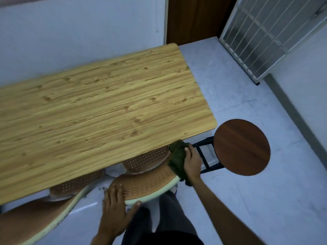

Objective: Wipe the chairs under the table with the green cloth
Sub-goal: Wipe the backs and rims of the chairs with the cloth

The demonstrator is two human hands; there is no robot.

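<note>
A brown perforated chair (pixel 146 183) with a pale rim is tucked under the wooden table (pixel 99 103); its curved backrest faces me. My left hand (pixel 115 207) grips the top of that backrest, fingers over the front and thumb behind. My right hand (pixel 192 162) presses the dark green cloth (pixel 177 160) against the right end of the backrest, close to the table edge. A second matching chair (pixel 42 214) stands at the lower left, partly hidden by the table.
A round dark-wood stool (pixel 241 147) on a black frame stands right of the table corner, close to my right hand. A white wire-grid gate (pixel 265 36) leans at the far right. The wall runs behind the table. My legs stand on the tiled floor (pixel 247 200).
</note>
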